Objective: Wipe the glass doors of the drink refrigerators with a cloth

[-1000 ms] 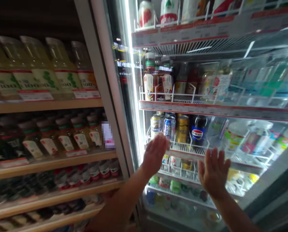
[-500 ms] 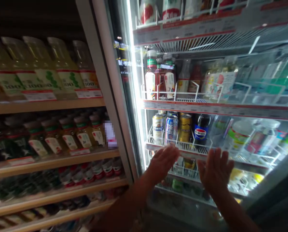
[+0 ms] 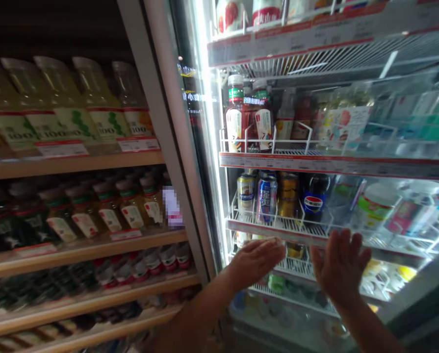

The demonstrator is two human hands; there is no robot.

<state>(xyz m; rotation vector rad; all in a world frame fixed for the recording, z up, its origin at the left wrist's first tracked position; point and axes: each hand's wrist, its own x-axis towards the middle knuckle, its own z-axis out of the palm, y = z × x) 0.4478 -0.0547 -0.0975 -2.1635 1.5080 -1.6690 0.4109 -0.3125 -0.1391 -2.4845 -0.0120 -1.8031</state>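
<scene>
Both hands are raised in front of a lit drinks fridge. My left hand (image 3: 259,257) is stretched out with its fingers straight, holding nothing, just below the shelf of cans. My right hand (image 3: 340,267) is raised with its fingers apart and nothing in it, below and right of a dark blue cola bottle (image 3: 313,201). Above my left hand stand a white and yellow can (image 3: 245,193), a blue can (image 3: 267,198) and a gold can (image 3: 288,196). Whether either hand touches the glass I cannot tell.
A grey frame post (image 3: 160,98) divides the fridge from wooden shelves (image 3: 75,159) of juice bottles on the left. White wire rails (image 3: 267,139) front the fridge shelves. Red-juice bottles (image 3: 234,117) stand above the cans, and clear bottles (image 3: 375,208) stand to the right.
Both hands have shifted right and slightly down in the picture, still with fingers stretched out. The view has shifted a little, and the shelves appear sharper.
</scene>
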